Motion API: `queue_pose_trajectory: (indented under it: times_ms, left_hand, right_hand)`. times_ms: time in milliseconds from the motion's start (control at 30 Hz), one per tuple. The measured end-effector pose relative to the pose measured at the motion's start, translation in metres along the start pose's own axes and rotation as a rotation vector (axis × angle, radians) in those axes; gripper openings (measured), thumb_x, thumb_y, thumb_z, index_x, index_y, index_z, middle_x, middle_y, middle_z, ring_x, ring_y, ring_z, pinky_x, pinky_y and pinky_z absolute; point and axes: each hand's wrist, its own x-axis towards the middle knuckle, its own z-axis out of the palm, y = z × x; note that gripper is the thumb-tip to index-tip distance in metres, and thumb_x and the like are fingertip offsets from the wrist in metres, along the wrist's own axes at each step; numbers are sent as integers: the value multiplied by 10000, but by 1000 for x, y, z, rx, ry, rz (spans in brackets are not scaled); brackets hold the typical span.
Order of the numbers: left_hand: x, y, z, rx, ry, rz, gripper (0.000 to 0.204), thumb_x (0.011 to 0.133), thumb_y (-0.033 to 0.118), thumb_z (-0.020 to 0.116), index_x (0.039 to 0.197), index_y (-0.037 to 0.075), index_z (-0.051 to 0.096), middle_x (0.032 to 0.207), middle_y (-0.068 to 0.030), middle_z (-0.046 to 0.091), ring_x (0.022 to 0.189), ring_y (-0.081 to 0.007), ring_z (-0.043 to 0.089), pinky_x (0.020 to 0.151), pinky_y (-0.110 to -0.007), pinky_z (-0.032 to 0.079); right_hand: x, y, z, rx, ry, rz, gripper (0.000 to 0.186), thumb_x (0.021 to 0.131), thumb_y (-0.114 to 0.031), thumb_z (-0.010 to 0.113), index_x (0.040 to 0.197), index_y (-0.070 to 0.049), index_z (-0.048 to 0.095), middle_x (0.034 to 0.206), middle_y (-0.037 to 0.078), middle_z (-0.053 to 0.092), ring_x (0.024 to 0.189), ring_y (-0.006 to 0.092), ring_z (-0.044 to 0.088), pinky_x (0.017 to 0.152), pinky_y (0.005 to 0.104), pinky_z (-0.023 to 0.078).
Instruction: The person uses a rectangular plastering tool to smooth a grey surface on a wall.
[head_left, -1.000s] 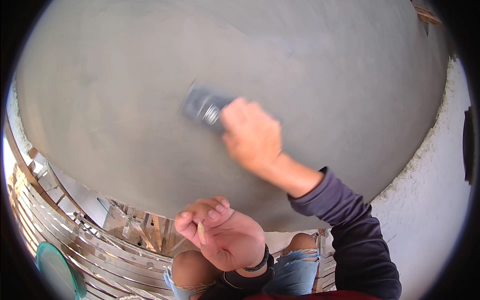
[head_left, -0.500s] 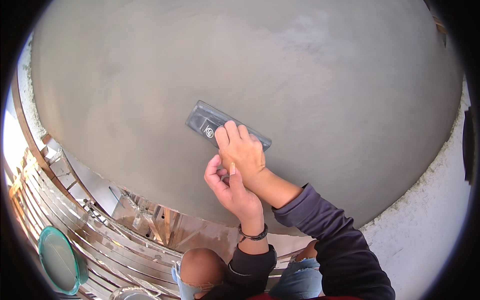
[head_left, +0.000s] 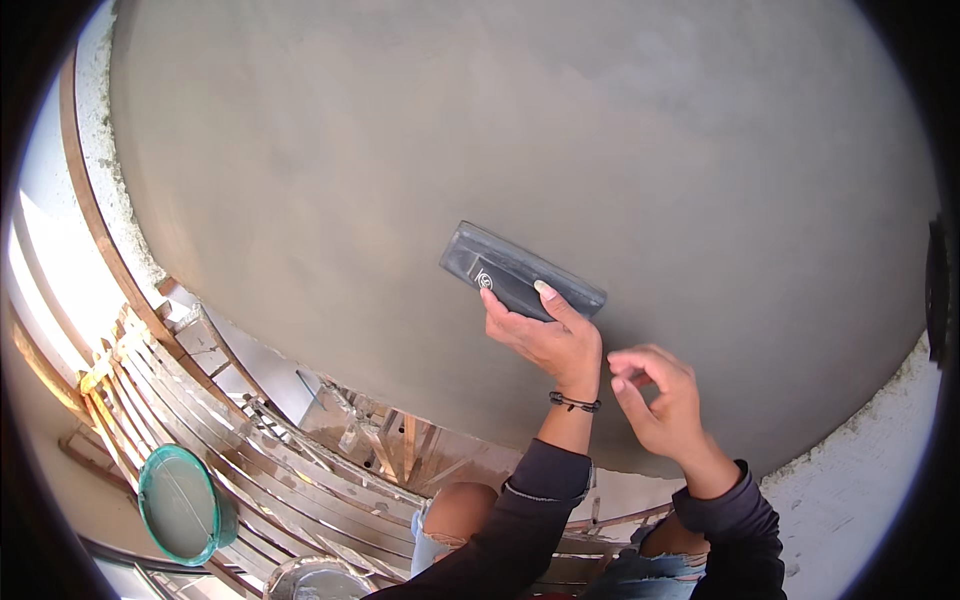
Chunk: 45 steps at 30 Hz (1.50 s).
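A dark grey plastering float [head_left: 530, 268] rests at a slant against the smooth grey plastered wall [head_left: 330, 150]. My left hand [head_left: 553, 340] is closed around its handle from below, the thumb lying along the top. A dark bracelet [head_left: 575, 402] circles that wrist. Just right of it, my right hand [head_left: 665, 405] hangs free of the float. Its fingers are loosely curved, with a gap between them and the thumb, and nothing shows in it.
Below and to the left run slatted wooden planks [head_left: 300, 490] of a platform. A green basin [head_left: 227, 525] of greyish liquid stands on them, near a splattered bucket [head_left: 283, 578]. A rough-edged pale wall strip [head_left: 850, 490] borders the plaster at lower right.
The float has passed from my right hand to my left. My right hand has let go and drawn back down to the right. The view has shifted too.
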Motion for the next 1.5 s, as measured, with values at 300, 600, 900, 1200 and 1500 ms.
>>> queue_pose_trajectory:
  times_ms: [300, 600, 900, 1200, 1500]
  left_hand:
    - [77, 13, 1, 231, -85, 554, 531, 988, 155, 587, 1474, -15, 458, 1216, -224, 556, 1020, -390, 584, 880, -467, 481]
    - [360, 129, 33, 485, 170, 1003, 434, 995, 362, 599, 1383, 168, 590, 1220, -131, 665, 1068, -348, 668, 879, -462, 550]
    - [79, -184, -83, 461, -28, 701, 467, 981, 134, 584, 1426, 15, 501, 1078, -223, 607, 955, -410, 611, 841, -485, 499]
    - [336, -2, 0, 494, 186, 986, 421, 1011, 311, 567, 1380, 108, 576, 1178, -181, 649, 1067, -386, 639, 895, -486, 523]
    - [128, -200, -83, 609, 135, 441, 512, 1005, 257, 583, 1498, 141, 509, 1036, -157, 600, 907, -345, 629, 800, -457, 506]
  right_hand:
    - [-162, 67, 4, 132, -341, 478, 255, 930, -173, 700, 1145, -37, 721, 929, 139, 745, 800, 209, 722, 727, 331, 571]
    - [-190, 100, 4, 132, -641, 347, 374, 920, -288, 714, 1233, -84, 689, 943, 105, 735, 839, 266, 718, 773, 381, 558]
    - [-181, 105, -11, 207, -660, 466, 371, 912, -256, 712, 1248, -103, 683, 963, 109, 725, 849, 275, 714, 774, 392, 558]
    - [-193, 118, -34, 196, -677, 580, 399, 879, -187, 736, 1257, -73, 675, 965, 121, 719, 841, 271, 711, 758, 386, 560]
    - [-197, 100, -35, 162, -678, 580, 430, 891, -205, 753, 1275, -39, 652, 1021, 152, 713, 862, 291, 703, 787, 387, 562]
